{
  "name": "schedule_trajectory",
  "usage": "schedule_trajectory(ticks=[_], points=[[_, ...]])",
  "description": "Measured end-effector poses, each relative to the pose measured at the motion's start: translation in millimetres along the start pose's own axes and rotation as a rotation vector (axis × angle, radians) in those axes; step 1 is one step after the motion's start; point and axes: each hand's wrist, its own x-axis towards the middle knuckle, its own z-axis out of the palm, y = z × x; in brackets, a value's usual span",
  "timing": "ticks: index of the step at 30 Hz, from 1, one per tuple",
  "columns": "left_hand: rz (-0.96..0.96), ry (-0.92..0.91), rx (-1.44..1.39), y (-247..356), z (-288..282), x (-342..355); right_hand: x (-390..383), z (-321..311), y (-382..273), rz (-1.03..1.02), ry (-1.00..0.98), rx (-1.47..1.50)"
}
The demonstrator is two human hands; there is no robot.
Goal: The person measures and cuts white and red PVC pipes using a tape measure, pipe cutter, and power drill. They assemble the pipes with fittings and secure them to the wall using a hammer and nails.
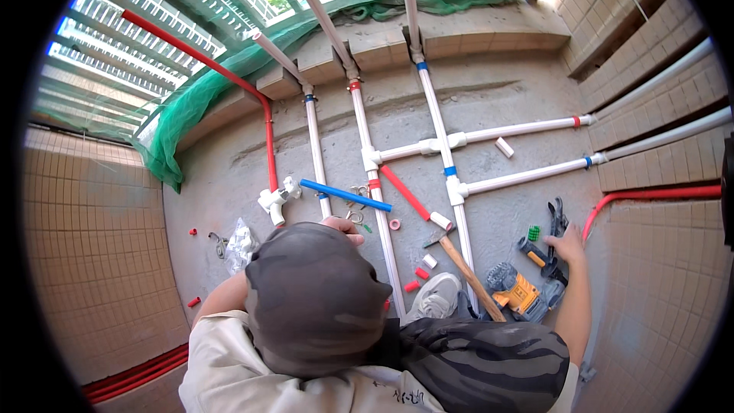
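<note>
Neither of my hands is in view. Below me a crouched person in a camouflage cap [310, 294] and beige shirt works among pipes. Their left hand [344, 231], partly hidden by the cap, is by a white pipe [386, 260] and below a loose blue pipe [344, 193]. Their right hand [567, 242] reaches to dark hand tools [556, 222]; its grip is unclear. Near it lie a small green object [534, 234], a yellow power tool [521, 294] and a wooden-handled hammer [466, 268]. A red pipe [405, 191] with a white end lies mid-floor.
A white fitting [271, 203] joins a bent red pipe [267, 145] at the left. A plastic bag [238, 245] and short offcuts [420, 273] lie on the concrete floor [214, 160]. Tiled walls [99, 237] flank it; green netting [164, 149] edges the railing at the back.
</note>
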Motion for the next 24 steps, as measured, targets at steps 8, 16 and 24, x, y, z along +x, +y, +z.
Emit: schedule_trajectory(ticks=[8,16,24], points=[[0.027,0.132,-0.092,-64,22,13,0,-26,-3,-0.260,0.261,-0.171],[0.053,0.217,-0.091,-89,38,38,-80,-160,-159,-0.554,0.142,-0.427],[0.074,0.286,-0.087,-107,32,48,-48,-100,-243,-0.767,0.077,-0.414]])
